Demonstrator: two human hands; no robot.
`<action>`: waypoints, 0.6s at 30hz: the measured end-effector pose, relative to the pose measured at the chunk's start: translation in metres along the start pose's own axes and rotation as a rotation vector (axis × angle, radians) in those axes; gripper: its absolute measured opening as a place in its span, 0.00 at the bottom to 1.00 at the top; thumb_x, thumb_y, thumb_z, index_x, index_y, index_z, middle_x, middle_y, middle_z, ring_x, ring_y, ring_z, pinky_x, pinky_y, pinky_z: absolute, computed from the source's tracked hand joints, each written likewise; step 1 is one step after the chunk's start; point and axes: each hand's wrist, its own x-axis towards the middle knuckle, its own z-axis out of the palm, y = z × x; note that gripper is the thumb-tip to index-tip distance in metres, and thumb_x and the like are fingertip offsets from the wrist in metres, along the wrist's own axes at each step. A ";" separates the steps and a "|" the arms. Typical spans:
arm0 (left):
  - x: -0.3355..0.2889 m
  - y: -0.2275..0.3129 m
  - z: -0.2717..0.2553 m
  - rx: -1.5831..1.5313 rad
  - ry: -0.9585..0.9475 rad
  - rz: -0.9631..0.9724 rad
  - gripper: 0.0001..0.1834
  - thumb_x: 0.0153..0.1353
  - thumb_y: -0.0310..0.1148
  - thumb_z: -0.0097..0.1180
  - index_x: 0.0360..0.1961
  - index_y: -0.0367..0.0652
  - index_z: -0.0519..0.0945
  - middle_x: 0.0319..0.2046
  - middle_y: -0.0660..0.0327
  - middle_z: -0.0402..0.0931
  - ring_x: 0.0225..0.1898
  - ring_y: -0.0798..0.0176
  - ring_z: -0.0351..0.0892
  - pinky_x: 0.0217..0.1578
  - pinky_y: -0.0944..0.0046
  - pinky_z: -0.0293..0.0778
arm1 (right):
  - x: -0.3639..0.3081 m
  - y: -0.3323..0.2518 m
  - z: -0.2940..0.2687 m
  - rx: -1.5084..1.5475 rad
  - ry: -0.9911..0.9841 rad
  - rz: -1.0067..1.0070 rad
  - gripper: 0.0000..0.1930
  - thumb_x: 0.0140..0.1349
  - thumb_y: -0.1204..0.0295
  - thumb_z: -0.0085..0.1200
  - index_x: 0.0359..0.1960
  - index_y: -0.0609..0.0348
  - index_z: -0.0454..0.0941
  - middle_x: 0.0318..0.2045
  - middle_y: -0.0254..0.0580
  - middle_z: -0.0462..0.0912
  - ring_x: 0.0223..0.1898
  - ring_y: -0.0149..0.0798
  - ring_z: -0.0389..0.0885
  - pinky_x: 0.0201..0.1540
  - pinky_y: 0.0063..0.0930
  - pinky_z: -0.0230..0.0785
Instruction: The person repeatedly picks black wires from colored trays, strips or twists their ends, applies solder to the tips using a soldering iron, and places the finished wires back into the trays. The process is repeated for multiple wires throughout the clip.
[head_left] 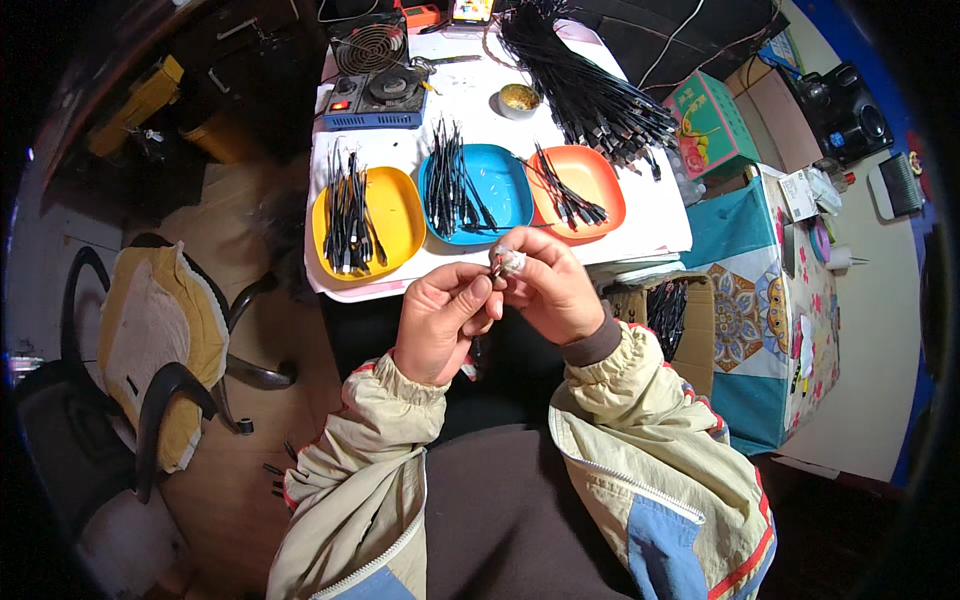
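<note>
My left hand (440,322) and my right hand (552,285) meet in front of the table's near edge, fingertips pinched together. Between them is the end of a thin dark cable (496,270), mostly hidden by the fingers. A white wrap (511,261) covers a fingertip of my right hand. Just beyond stand three square trays: a yellow tray (402,205), a blue tray (512,185) and an orange tray (603,190). Bundles of short black cables lie in the yellow tray (347,225), the blue tray (450,190) and the orange tray (568,195).
A blue soldering device with a fan (375,110) stands at the table's back left. A small metal bowl (518,100) and a large heap of black cables (590,85) lie farther right. A cardboard box (700,335) holds more cables. An office chair (160,340) stands left.
</note>
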 end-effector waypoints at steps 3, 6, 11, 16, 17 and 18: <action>0.004 -0.002 -0.003 0.093 0.047 0.075 0.10 0.65 0.27 0.56 0.43 0.32 0.79 0.29 0.60 0.80 0.24 0.74 0.71 0.23 0.76 0.62 | 0.007 0.003 -0.001 0.169 0.046 0.170 0.06 0.64 0.69 0.52 0.35 0.59 0.72 0.26 0.33 0.75 0.23 0.30 0.76 0.31 0.23 0.71; 0.005 0.000 -0.007 0.301 0.078 0.122 0.10 0.65 0.27 0.56 0.44 0.32 0.79 0.30 0.59 0.81 0.26 0.75 0.73 0.25 0.76 0.64 | 0.013 0.001 -0.005 0.146 0.012 0.200 0.07 0.65 0.68 0.52 0.36 0.59 0.73 0.27 0.33 0.75 0.25 0.29 0.75 0.32 0.22 0.69; 0.008 0.006 -0.012 0.525 0.117 0.137 0.08 0.64 0.22 0.55 0.43 0.30 0.77 0.31 0.58 0.81 0.33 0.70 0.80 0.36 0.73 0.74 | 0.022 0.006 -0.005 0.294 -0.022 0.275 0.06 0.65 0.70 0.51 0.38 0.58 0.73 0.27 0.31 0.74 0.28 0.27 0.74 0.35 0.23 0.68; 0.021 0.021 -0.019 0.430 0.150 0.143 0.06 0.68 0.25 0.48 0.43 0.34 0.73 0.29 0.56 0.78 0.23 0.75 0.70 0.21 0.78 0.61 | 0.079 -0.047 -0.032 -0.595 -0.218 0.245 0.10 0.66 0.68 0.55 0.43 0.59 0.73 0.35 0.31 0.77 0.38 0.28 0.76 0.43 0.23 0.69; 0.025 0.025 -0.021 0.393 0.175 0.152 0.06 0.69 0.26 0.46 0.43 0.35 0.71 0.28 0.55 0.78 0.22 0.76 0.69 0.21 0.78 0.60 | 0.107 -0.070 -0.044 -0.982 -0.288 0.012 0.15 0.64 0.64 0.58 0.45 0.61 0.73 0.34 0.34 0.77 0.37 0.28 0.75 0.42 0.22 0.68; 0.029 0.031 -0.023 0.385 0.184 0.144 0.06 0.71 0.27 0.43 0.45 0.37 0.69 0.27 0.54 0.77 0.22 0.76 0.68 0.19 0.78 0.58 | 0.134 -0.096 -0.058 -1.277 -0.159 -0.100 0.20 0.59 0.65 0.63 0.47 0.63 0.73 0.31 0.41 0.77 0.36 0.33 0.76 0.42 0.25 0.69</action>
